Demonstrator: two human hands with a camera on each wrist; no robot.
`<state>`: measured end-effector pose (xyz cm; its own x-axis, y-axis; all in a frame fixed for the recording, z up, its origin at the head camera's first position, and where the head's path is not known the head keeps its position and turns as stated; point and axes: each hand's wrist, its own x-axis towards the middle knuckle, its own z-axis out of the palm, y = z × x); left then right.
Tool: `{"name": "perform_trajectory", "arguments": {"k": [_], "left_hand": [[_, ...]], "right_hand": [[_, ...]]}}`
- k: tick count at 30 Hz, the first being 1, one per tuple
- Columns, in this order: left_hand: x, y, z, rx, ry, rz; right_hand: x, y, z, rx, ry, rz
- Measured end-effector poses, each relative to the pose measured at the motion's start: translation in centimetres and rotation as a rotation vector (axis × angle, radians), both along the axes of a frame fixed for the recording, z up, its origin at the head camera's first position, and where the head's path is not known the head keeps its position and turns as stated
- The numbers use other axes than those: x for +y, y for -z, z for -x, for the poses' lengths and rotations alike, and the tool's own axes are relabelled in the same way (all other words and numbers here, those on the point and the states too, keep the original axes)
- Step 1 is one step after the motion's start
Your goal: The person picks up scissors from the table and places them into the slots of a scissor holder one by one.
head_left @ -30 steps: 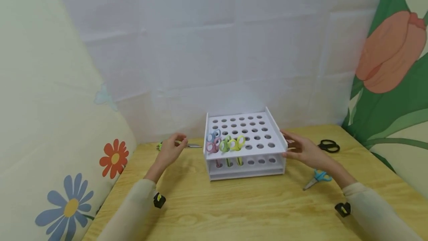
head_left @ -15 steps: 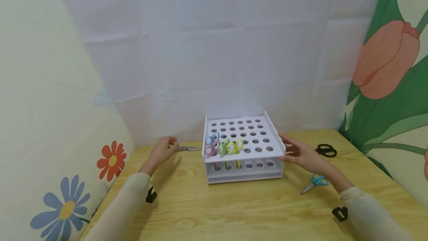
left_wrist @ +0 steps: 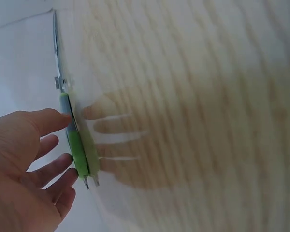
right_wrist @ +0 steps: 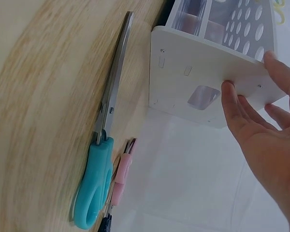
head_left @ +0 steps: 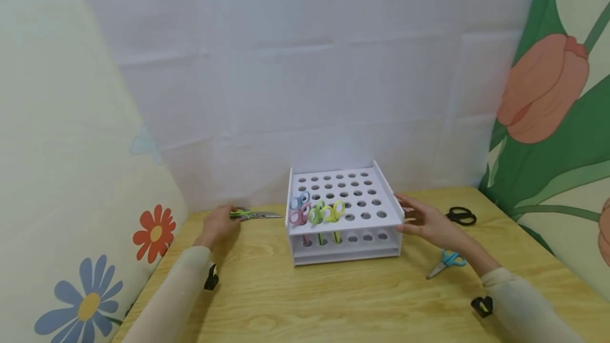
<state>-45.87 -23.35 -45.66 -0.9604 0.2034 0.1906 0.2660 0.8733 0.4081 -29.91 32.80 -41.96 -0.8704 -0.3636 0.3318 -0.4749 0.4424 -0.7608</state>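
My left hand [head_left: 220, 225] is at the handles of the green-and-grey-handled scissors [head_left: 252, 215], lying left of the rack. In the left wrist view, the thumb tip meets the scissors' handle [left_wrist: 76, 145]; the loosely bent fingers are close beside it, without a visible grip. My right hand [head_left: 431, 223] rests its fingertips on the side wall of the white holed rack [head_left: 348, 229]; in the right wrist view its thumb lies at the panel's edge. Blue [head_left: 300, 200], pink [head_left: 299, 216], green [head_left: 316, 213] and yellow scissors [head_left: 333, 211] stand in the rack's left holes.
Teal-handled scissors [head_left: 447, 262] lie right of the rack, below my right forearm. Black-handled scissors [head_left: 462, 216] lie farther back. A pink-handled item [right_wrist: 122, 174] shows in the right wrist view. A white cloth [head_left: 305, 68] hangs behind the wooden table [head_left: 333, 300].
My left hand has moved left and down to the green-and-grey scissors' handles. My right hand stays at the rack's side. The head view has shifted slightly.
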Motion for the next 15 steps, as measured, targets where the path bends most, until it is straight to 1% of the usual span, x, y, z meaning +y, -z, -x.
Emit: {"name": "perform_trajectory", "arguments": {"k": [3, 6, 11, 15], "left_hand": [[-0.27, 0.2, 0.33, 0.02, -0.026, 0.026], [-0.52, 0.25, 0.5, 0.03, -0.046, 0.026], [-0.87, 0.26, 0.57, 0.0, -0.053, 0.016], [-0.9, 0.64, 0.67, -0.021, -0.065, 0.016]], "right_hand": [[0.06, -0.04, 0.0, -0.003, 0.006, -0.006], [0.06, -0.14, -0.02, -0.001, 0.006, -0.007], [-0.02, -0.19, -0.09, 0.005, -0.002, -0.012], [-0.06, -0.19, -0.18, 0.016, -0.016, -0.01]]}}
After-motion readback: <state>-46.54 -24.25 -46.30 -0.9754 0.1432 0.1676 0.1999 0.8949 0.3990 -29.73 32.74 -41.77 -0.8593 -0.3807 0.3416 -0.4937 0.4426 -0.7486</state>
